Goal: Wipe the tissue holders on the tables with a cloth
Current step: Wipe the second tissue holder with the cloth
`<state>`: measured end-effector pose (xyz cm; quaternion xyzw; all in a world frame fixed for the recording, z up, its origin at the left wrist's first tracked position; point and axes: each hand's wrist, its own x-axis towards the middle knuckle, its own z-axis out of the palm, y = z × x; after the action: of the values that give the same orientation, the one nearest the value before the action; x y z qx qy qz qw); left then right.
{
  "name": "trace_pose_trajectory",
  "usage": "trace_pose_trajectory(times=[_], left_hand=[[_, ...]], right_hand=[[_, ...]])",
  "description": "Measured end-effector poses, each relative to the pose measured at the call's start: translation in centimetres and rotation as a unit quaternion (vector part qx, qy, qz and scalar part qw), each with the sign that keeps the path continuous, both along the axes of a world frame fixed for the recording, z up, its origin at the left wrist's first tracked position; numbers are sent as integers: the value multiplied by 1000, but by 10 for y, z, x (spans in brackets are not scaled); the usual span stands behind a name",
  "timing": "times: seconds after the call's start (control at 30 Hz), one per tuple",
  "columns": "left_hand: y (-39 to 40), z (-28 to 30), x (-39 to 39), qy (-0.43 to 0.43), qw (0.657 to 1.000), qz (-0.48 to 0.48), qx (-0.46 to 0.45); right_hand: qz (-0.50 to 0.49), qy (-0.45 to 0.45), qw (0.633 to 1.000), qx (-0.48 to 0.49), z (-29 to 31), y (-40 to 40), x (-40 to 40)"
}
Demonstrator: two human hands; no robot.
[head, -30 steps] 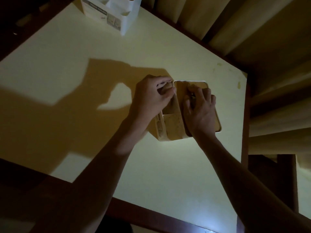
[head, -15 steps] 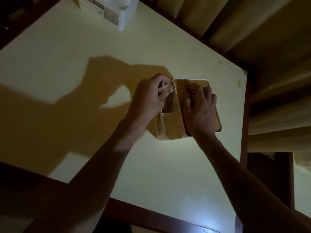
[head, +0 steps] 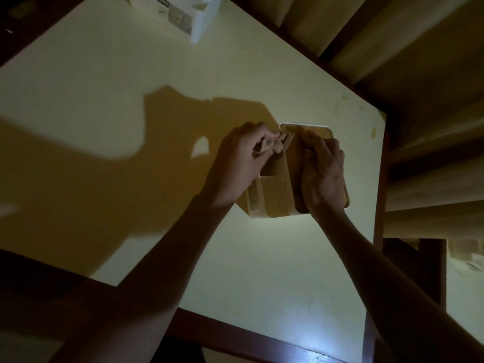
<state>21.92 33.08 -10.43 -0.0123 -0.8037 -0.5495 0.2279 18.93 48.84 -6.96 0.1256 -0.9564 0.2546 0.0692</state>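
tissue holder (head: 275, 195) sits on the pale table (head: 131, 74) toward its right edge, both your hands on it. your left hand (head: 235, 163) has fingers curled round a bunched cloth (head: 272, 146), pressing it at the holder's top left rim by the inner divider. your right hand (head: 323, 174) lies over the holder's right side, fingers bent over the top rim and gripping it; exact finger contact is hard to read in the dim light. holder looks upright, compartments open to the camera. second white holder (head: 183, 14) stands at the table's far edge, well apart. curtain (head: 392, 48) hangs behind the table.
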Motion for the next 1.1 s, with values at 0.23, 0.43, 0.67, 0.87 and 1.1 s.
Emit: trace_pose_trajectory(times=[0.23,0.43,0.67,0.87,1.1], left_hand=[[3,2,-11,-49,992,99,-68],[-7,9,6,-46,997,-24,-49],[-18,4,31,-76,984,-127,98],[-15,5,53,-76,948,-47,305],[3,9,60,-52,994,-28,87]], right_hand=[[-21,5,1000,4,-2,-2,-1],[-22,24,999,16,-4,-4,0],[16,26,999,9,-2,-5,1],[-5,19,1000,11,-3,-5,0],[5,28,1000,14,-4,-4,-1]])
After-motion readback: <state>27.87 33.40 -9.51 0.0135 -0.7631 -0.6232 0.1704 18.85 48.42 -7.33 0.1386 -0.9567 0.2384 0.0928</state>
